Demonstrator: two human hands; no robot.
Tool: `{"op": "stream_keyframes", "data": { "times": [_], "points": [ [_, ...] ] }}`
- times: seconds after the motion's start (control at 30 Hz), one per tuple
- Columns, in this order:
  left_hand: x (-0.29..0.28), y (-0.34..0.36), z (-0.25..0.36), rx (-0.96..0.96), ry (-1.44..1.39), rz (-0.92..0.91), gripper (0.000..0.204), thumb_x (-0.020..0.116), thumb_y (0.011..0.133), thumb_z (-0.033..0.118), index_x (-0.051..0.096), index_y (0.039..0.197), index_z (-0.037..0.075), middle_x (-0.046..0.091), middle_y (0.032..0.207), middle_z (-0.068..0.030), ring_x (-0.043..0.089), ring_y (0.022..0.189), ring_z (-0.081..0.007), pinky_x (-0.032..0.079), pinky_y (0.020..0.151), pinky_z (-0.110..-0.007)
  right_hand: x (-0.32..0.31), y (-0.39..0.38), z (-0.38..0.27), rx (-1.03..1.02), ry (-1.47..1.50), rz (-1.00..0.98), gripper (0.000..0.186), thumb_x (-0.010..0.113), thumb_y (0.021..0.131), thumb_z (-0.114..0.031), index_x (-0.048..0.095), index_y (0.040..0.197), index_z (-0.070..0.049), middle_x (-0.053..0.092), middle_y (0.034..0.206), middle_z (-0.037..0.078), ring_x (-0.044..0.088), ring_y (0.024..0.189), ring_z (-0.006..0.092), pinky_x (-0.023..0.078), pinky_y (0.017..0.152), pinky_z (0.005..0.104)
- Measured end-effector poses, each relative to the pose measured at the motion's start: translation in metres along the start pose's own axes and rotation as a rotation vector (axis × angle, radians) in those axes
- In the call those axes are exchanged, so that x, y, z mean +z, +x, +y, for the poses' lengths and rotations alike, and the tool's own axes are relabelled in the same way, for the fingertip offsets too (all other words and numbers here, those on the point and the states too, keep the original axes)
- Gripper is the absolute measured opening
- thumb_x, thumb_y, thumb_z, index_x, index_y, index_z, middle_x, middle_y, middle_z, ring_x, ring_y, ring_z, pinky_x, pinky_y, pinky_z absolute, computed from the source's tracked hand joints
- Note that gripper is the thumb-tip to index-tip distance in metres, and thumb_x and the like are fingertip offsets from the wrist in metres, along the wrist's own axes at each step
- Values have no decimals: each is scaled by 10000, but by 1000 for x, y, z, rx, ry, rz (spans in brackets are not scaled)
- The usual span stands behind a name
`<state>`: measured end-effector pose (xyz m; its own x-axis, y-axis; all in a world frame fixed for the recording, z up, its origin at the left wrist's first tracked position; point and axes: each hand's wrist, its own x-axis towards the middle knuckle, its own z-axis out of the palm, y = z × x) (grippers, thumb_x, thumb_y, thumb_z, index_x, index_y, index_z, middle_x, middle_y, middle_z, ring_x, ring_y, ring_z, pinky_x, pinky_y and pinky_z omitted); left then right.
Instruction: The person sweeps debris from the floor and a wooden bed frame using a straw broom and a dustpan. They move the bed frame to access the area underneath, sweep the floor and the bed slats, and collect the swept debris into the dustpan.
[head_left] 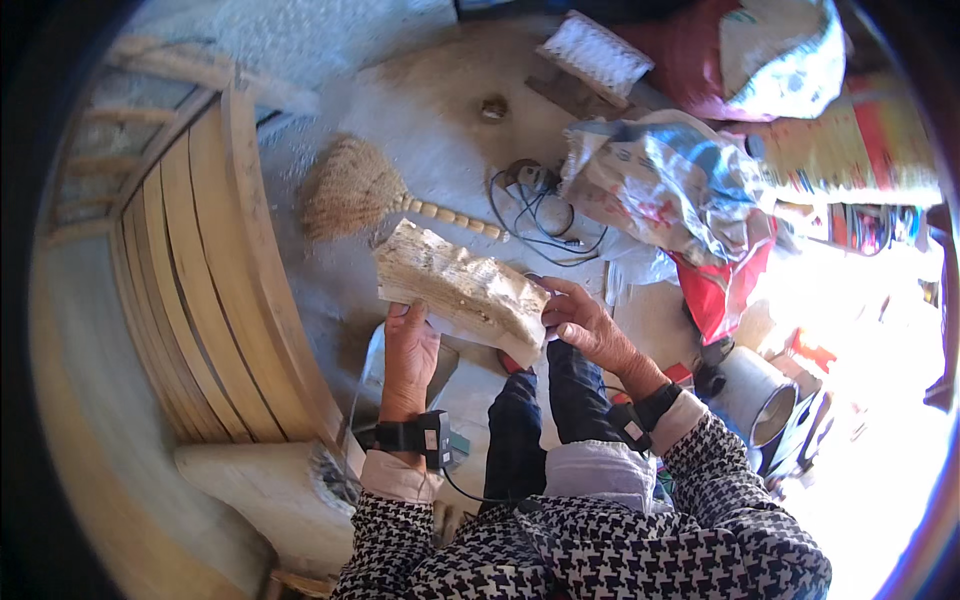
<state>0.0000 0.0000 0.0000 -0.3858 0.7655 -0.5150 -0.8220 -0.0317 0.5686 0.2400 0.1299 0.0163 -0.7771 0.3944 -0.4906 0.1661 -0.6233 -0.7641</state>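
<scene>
A long, pale block (pixel 460 285), with a rough, ragged top face and what looks like wood grain along its side, is held level above my knees. My left hand (pixel 410 345) grips its near edge toward the left end, thumb on the side and the other fingers hidden beneath. At the right end my right hand (pixel 590 325) is closed on the block, fingers over the end and thumb below them. Just beyond it a straw hand broom (pixel 350 190) with a ridged handle lies on the floor.
A slatted wooden frame (pixel 205 270) stands at the left, above a pale rolled bundle (pixel 265 490). Dark cable (pixel 550 220) is coiled on the floor beside crumpled plastic sacks (pixel 680 180). Farther off lies a bumpy white block (pixel 597 55). A metal bucket (pixel 765 400) rests at right.
</scene>
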Motion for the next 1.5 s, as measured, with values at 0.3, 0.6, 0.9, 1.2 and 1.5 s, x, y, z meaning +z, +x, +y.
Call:
{"op": "stream_keyframes", "data": {
  "times": [0.3, 0.6, 0.9, 1.2, 1.5],
  "points": [
    [54, 2, -21, -226, 348, -164, 289, 525, 903, 112, 490, 1184, 56, 577, 1131, -57, 555, 1036, -171, 444, 918, -347, 23, -105, 19, -99, 565, 316, 765, 635, 821, -454, 284, 1373, -57, 489, 1111, 91, 527, 1032, 207, 450, 896, 363],
    [171, -62, -38, -356, 550, -508, 459, 545, 898, 190, 409, 1284, -18, 497, 1259, -88, 469, 1164, -191, 347, 1009, -349, 62, -207, 28, -210, 920, 376, 448, 520, 915, -394, 428, 1238, -98, 570, 1118, 83, 573, 1011, 186, 474, 843, 325],
    [283, -118, -199, -608, 652, -654, 436, 578, 890, 146, 434, 1280, 16, 512, 1246, -61, 468, 1159, -166, 354, 1003, -331, -22, -347, 79, -308, 1111, 445, 473, 486, 920, -428, 443, 1273, -116, 570, 1171, 44, 574, 1034, 172, 484, 856, 352],
    [381, -175, -417, -903, 685, -812, 400, 569, 882, 95, 462, 1268, 74, 518, 1240, -27, 483, 1146, -172, 372, 1004, -344, -118, -504, 127, -490, 1323, 730, 465, 468, 929, -397, 429, 1291, -109, 579, 1165, 28, 583, 1015, 155, 495, 841, 344],
    [450, -258, -661, -1223, 671, -943, 337, 546, 892, 67, 493, 1223, 37, 556, 1207, -51, 506, 1135, -170, 361, 1011, -323, -208, -660, 186, -764, 1427, 1048, 504, 463, 926, -431, 381, 1337, -151, 534, 1255, 34, 538, 1104, 221, 467, 883, 415]
  ]
}}
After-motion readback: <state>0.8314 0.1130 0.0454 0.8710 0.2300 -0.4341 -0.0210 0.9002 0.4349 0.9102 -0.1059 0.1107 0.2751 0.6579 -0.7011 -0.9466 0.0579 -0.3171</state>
